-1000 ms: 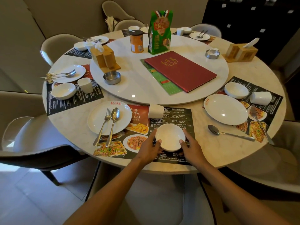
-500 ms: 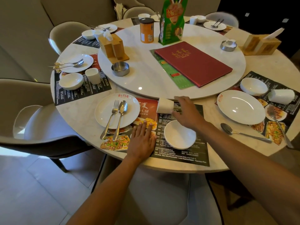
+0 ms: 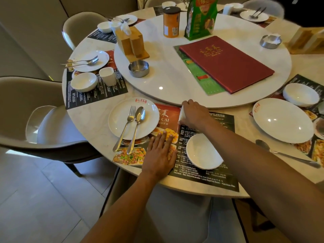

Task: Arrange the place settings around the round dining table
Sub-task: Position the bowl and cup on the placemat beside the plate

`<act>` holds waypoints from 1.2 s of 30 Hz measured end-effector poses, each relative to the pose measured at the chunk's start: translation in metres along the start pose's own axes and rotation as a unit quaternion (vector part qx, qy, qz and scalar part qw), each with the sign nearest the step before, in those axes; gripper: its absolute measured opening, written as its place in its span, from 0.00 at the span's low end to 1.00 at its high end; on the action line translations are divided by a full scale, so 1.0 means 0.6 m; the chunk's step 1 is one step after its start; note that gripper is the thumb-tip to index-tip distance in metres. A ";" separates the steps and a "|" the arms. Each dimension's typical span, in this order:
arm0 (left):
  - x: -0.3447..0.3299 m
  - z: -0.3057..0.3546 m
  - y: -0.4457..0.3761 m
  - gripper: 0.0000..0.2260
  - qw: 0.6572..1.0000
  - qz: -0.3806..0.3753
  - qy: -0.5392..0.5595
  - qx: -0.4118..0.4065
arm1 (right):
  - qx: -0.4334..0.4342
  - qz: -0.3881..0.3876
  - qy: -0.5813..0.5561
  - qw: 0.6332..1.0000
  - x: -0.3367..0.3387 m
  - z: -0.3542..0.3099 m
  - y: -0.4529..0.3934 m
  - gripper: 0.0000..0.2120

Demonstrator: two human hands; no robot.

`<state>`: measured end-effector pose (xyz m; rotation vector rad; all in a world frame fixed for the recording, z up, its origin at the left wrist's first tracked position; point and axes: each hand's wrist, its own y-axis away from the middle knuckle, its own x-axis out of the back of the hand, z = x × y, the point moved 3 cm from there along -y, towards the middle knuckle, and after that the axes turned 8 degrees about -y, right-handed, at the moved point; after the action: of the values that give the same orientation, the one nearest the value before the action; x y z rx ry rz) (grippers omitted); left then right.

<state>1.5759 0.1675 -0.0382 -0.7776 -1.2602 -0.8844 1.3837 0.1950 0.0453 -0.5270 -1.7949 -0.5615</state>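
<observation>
The near place setting lies on a printed placemat [image 3: 219, 179] at the round table's front edge. My left hand [image 3: 160, 153] rests flat on the mat, fingers straight. My right hand [image 3: 194, 114] grips a white cup [image 3: 181, 116] lying at the mat's far edge; the hand hides most of the cup. A small white bowl [image 3: 203, 151] sits on the mat under my right forearm. To the left, a white plate [image 3: 121, 120] carries a fork [image 3: 125, 126] and a spoon [image 3: 137, 127].
The raised turntable [image 3: 175, 81] holds a red menu [image 3: 226, 62], a steel ashtray [image 3: 138, 68], a wooden holder [image 3: 130, 42], an orange can [image 3: 171, 21] and a green bag [image 3: 201, 16]. Other settings lie left and right. A loose spoon [image 3: 284, 153] lies at the right. Chairs ring the table.
Both hands let go of the small bowl. My right hand reached forward and closed round the lying cup. My left hand moved left and flattened onto the placemat.
</observation>
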 end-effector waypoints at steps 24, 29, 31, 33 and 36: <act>-0.005 -0.001 0.002 0.28 1.000 0.008 0.007 -0.001 | -0.034 0.054 -0.346 0.936 0.003 0.163 0.122 0.32; -0.006 -0.002 0.002 0.28 1.000 0.011 0.014 -0.002 | -0.030 0.049 -0.349 0.935 0.010 0.150 0.121 0.31; -0.005 -0.002 0.002 0.28 1.000 0.015 0.015 -0.001 | -0.025 0.056 -0.336 0.940 0.011 0.149 0.122 0.30; -0.005 -0.002 0.002 0.28 1.000 0.017 0.013 0.000 | -0.028 0.063 -0.326 0.943 0.012 0.150 0.123 0.29; -0.004 -0.002 0.003 0.28 1.000 0.013 0.012 0.000 | -0.033 0.061 -0.316 0.946 0.008 0.155 0.123 0.31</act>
<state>1.5775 0.1677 -0.0411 -0.7795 -1.2271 -0.8706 1.3579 0.3103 0.0342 -0.9360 -2.3292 -0.3867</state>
